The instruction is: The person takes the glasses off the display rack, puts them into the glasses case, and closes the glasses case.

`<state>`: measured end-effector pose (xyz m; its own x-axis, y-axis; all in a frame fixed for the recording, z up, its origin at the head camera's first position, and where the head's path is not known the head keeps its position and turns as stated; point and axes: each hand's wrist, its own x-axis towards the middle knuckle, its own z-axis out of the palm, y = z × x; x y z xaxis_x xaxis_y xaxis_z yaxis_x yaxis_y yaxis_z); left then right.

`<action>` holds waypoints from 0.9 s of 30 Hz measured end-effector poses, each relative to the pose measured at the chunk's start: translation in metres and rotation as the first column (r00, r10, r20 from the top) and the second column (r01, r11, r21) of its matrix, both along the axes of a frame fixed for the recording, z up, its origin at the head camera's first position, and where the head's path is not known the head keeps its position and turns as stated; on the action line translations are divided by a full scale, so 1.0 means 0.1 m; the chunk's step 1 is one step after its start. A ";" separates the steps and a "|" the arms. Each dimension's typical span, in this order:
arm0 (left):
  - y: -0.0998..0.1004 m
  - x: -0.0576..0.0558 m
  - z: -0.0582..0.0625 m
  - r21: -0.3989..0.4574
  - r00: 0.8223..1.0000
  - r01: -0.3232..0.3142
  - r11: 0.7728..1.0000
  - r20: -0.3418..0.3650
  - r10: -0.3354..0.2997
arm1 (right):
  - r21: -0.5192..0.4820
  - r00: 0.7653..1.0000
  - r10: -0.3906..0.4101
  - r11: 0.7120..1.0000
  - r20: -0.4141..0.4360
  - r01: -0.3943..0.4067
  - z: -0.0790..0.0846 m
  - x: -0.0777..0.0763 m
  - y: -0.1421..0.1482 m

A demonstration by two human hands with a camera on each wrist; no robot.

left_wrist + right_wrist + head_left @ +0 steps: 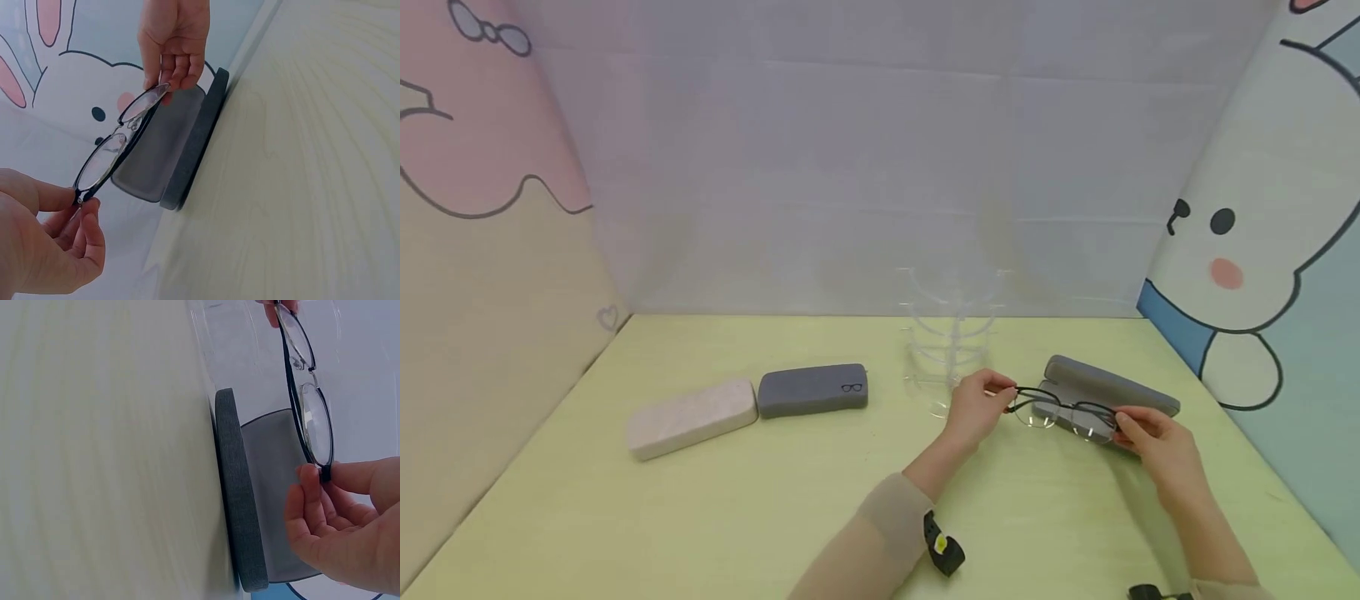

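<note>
A pair of black-rimmed eyeglasses [1066, 406] hangs between my two hands, lenses toward me in the head view. My left hand [976, 410] pinches one outer corner of the frame between thumb and fingers. At the opposite corner my right hand [1163, 450] pinches the frame the same way. In the left wrist view the temples of the eyeglasses [103, 164] lie folded behind the lenses. Just behind them on the table stands an opened grey glasses case [1108, 385], its lid raised, its inside partly hidden by the eyeglasses and my right hand.
A clear display stand [955, 337] with curved arms rises at the back, left of the opened case. Farther left lie a closed dark grey glasses case [812, 390] and a closed pale case [692, 418], end to end. Printed fabric walls [1232, 275] border the table.
</note>
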<state>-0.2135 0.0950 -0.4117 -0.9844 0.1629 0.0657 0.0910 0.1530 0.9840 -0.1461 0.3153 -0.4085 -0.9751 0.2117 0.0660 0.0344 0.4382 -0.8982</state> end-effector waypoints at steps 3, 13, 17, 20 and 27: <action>0.10 0.00 0.00 -0.009 1.000 -0.018 1.000 0.013 0.018 | -0.007 1.000 -0.025 1.000 0.019 0.025 0.00 0.02 0.07; 0.33 -0.07 -0.10 0.079 0.995 -0.070 0.994 0.072 0.064 | -0.167 0.991 -0.085 0.981 0.103 0.102 -0.08 -0.01 0.29; 0.39 -0.11 -0.12 0.100 0.994 -0.087 0.991 0.074 0.080 | -0.223 0.988 -0.110 0.966 0.106 0.132 -0.11 -0.01 0.31; 0.42 -0.14 -0.14 0.101 0.993 -0.095 0.990 0.075 0.087 | -0.249 0.990 -0.109 0.960 0.084 0.127 -0.08 0.02 0.29; 0.43 -0.23 -0.13 0.098 0.992 -0.107 0.989 0.083 0.099 | -0.303 0.994 -0.086 0.948 0.063 0.101 -0.07 -0.01 0.29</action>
<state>-0.2365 0.1381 -0.4252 -0.9984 0.0571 -0.0007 0.0025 0.0558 0.9984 -0.1469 0.3443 -0.4152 -0.9505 0.3044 -0.0630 0.1089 0.1361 -0.9847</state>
